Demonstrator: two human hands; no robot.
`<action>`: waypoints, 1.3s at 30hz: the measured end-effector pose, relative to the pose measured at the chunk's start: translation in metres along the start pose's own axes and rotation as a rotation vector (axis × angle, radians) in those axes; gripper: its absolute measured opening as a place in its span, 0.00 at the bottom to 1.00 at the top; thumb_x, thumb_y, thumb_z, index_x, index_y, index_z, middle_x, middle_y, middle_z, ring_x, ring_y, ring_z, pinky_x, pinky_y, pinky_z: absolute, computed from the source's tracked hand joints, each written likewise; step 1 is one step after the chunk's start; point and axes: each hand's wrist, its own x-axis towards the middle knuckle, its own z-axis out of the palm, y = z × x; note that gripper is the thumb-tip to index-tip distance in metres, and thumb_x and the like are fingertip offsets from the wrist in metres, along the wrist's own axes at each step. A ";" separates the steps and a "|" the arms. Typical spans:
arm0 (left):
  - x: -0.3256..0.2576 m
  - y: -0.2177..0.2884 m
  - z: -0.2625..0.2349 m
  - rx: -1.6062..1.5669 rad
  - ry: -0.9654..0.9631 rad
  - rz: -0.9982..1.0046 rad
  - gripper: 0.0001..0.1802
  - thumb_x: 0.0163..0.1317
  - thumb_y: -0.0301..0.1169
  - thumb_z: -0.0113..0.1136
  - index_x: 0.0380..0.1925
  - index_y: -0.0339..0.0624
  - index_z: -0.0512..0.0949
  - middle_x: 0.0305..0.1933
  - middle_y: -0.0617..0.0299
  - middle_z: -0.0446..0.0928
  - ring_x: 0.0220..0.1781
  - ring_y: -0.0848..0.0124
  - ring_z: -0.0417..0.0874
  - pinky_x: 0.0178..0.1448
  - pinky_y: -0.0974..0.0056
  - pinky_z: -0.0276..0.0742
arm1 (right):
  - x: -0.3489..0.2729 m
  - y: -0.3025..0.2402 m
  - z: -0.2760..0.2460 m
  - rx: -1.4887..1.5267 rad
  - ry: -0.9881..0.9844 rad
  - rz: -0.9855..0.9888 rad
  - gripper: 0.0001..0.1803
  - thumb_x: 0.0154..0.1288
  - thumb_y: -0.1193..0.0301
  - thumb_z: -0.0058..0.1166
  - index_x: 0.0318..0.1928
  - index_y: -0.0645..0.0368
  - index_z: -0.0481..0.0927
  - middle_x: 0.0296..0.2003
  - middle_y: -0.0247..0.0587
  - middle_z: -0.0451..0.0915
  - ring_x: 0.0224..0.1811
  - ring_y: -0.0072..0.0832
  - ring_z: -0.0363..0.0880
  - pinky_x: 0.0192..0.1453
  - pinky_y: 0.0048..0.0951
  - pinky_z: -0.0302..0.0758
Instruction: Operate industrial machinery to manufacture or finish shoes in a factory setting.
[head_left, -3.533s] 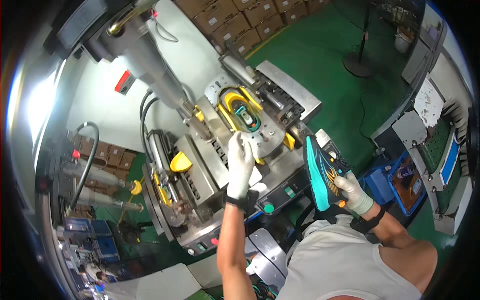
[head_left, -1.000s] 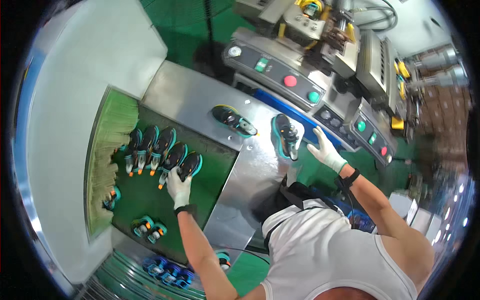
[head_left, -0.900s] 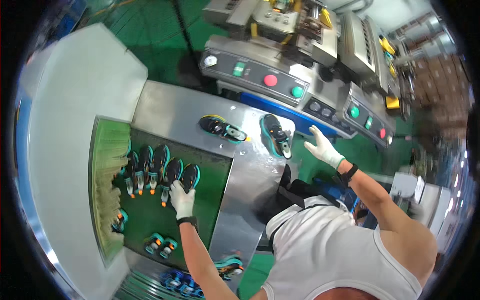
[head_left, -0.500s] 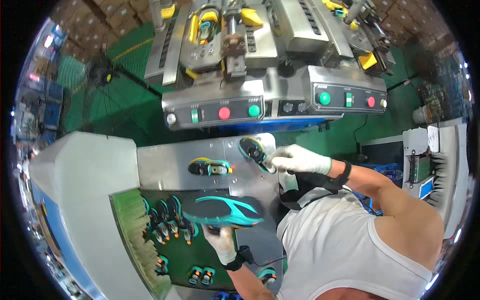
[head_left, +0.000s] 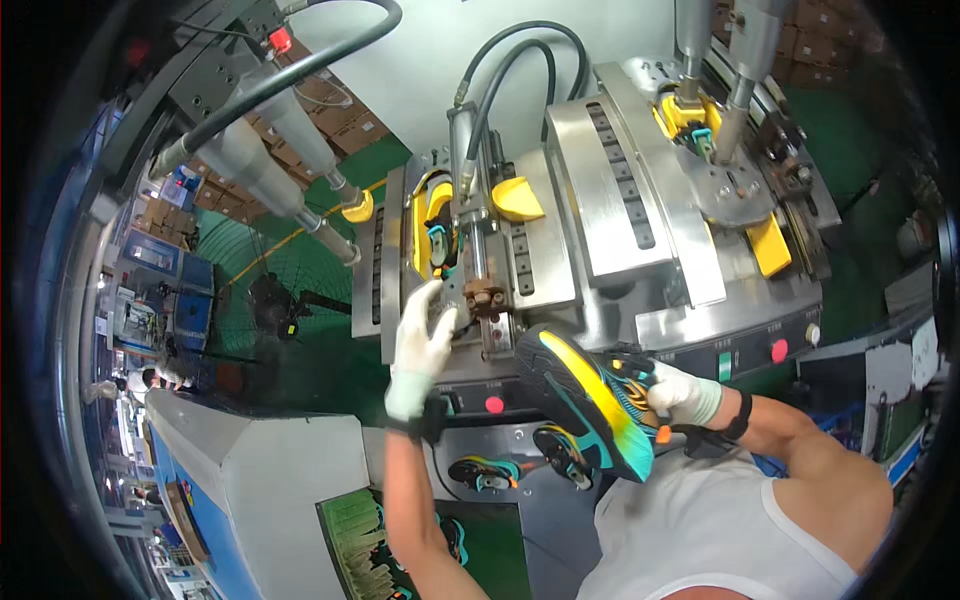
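Observation:
My left hand (head_left: 422, 345), in a white glove, reaches over the left station of the press with its fingers apart and nothing in them. Just beyond its fingertips, a black and teal sneaker (head_left: 438, 245) sits between yellow pads (head_left: 421, 228). My right hand (head_left: 682, 394), also gloved, grips another sneaker (head_left: 590, 395) by its upper, near the opening. That one is tilted, its black, yellow and teal sole side facing left. Below it on the metal table, a sneaker (head_left: 563, 455) lies partly covered; a second sneaker (head_left: 485, 472) rests to its left.
The press's right station (head_left: 735, 195) has more yellow pads and a sneaker (head_left: 700, 138). A metal cylinder (head_left: 478, 250) stands close to my left hand, and black hoses (head_left: 520, 40) arch above. A grey machine housing (head_left: 290, 460) with a bristle curtain (head_left: 358, 545) is at lower left.
My left hand has left the sneaker it held and moved forward to the press. My right hand has gone from the table sneaker to gripping a raised one. The view has shifted toward the press.

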 end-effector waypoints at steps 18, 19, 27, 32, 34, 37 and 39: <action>0.207 -0.149 0.004 0.521 0.093 -0.275 0.25 0.61 0.38 0.71 0.52 0.34 0.74 0.40 0.41 0.84 0.42 0.50 0.87 0.49 0.54 0.80 | -0.015 -0.048 -0.014 -0.087 0.395 -0.121 0.35 0.62 0.77 0.66 0.69 0.64 0.71 0.63 0.41 0.78 0.64 0.30 0.77 0.70 0.38 0.73; 0.188 -0.134 -0.016 0.484 0.141 -0.232 0.24 0.62 0.36 0.69 0.53 0.35 0.74 0.40 0.44 0.83 0.41 0.53 0.86 0.49 0.55 0.80 | -0.007 -0.051 -0.007 -0.169 0.393 -0.115 0.33 0.63 0.76 0.65 0.69 0.64 0.72 0.62 0.41 0.79 0.63 0.30 0.77 0.70 0.38 0.73; -0.103 -0.014 -0.041 -0.013 0.463 -0.383 0.24 0.62 0.30 0.67 0.56 0.34 0.73 0.49 0.54 0.80 0.49 0.64 0.82 0.57 0.60 0.77 | 0.180 -0.058 0.063 -0.488 0.209 -0.178 0.21 0.72 0.66 0.61 0.60 0.63 0.78 0.51 0.38 0.84 0.51 0.25 0.82 0.59 0.31 0.80; -0.266 -0.037 0.037 -0.127 0.458 -0.676 0.28 0.58 0.31 0.71 0.57 0.34 0.73 0.53 0.50 0.80 0.52 0.60 0.83 0.60 0.57 0.77 | 0.391 -0.051 0.029 -0.529 0.533 0.005 0.14 0.71 0.62 0.61 0.47 0.60 0.83 0.39 0.41 0.85 0.42 0.31 0.85 0.49 0.39 0.81; -0.301 -0.042 0.072 -0.132 0.398 -0.819 0.29 0.57 0.34 0.72 0.56 0.34 0.74 0.53 0.46 0.81 0.53 0.54 0.85 0.60 0.54 0.78 | 0.464 -0.068 -0.015 -0.780 0.826 0.014 0.13 0.67 0.63 0.64 0.45 0.59 0.84 0.38 0.42 0.86 0.41 0.36 0.86 0.46 0.40 0.81; -0.364 -0.065 0.129 -0.028 0.437 -0.969 0.31 0.56 0.38 0.73 0.56 0.36 0.74 0.52 0.42 0.82 0.52 0.43 0.85 0.56 0.49 0.80 | 0.506 -0.024 -0.016 -1.270 0.949 -0.045 0.19 0.64 0.65 0.64 0.52 0.59 0.80 0.46 0.46 0.86 0.50 0.44 0.87 0.51 0.41 0.80; -0.370 -0.082 0.159 -0.022 0.417 -0.956 0.35 0.56 0.39 0.73 0.61 0.37 0.73 0.55 0.42 0.81 0.58 0.44 0.84 0.61 0.49 0.79 | 0.525 -0.069 -0.092 -1.216 1.150 -0.054 0.26 0.63 0.66 0.61 0.61 0.60 0.76 0.57 0.50 0.83 0.61 0.46 0.82 0.59 0.40 0.77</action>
